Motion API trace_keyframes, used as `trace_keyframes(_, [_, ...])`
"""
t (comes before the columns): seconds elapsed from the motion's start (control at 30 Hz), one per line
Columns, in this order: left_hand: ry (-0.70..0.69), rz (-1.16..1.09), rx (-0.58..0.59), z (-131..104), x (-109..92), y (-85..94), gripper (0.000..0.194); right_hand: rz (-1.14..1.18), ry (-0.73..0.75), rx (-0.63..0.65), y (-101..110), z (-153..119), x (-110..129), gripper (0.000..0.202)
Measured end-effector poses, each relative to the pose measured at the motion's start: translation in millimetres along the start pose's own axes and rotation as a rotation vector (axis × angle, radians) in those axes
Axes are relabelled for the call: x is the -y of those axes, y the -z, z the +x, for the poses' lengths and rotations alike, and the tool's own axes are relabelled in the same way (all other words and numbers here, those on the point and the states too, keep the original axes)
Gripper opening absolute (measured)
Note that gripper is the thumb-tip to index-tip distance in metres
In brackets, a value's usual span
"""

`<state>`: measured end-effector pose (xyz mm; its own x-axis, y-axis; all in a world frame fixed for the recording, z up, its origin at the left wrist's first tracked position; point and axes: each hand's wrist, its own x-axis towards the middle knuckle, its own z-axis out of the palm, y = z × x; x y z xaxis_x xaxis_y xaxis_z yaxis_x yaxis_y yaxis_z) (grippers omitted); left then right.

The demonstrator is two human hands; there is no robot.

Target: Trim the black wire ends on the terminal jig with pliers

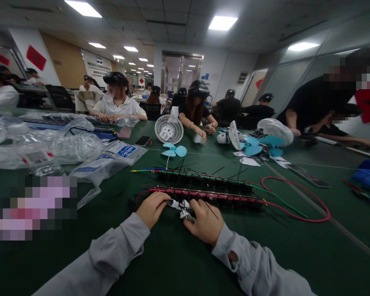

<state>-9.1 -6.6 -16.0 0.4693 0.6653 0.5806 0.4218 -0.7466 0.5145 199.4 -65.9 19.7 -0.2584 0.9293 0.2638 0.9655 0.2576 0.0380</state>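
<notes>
The left hand (152,209) and right hand (207,221) pinch a small white part (185,214) beside the red-wired harness (209,195); seemingly light and fairly stiff, it is best gripped at its ends.

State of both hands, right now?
Left hand: closed, fingertips pinching one end of the white part.
Right hand: partly closed, thumb and fingers around the other end of the white part.
</notes>
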Motion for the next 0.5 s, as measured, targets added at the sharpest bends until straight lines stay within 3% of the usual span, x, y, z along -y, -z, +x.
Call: trace_keyframes(0.5, [-0.003,-0.006,-0.007,0.2,-0.8,-0.1,0.022,-0.005,-0.004,0.007,-0.7,-0.2,-0.3,0.033])
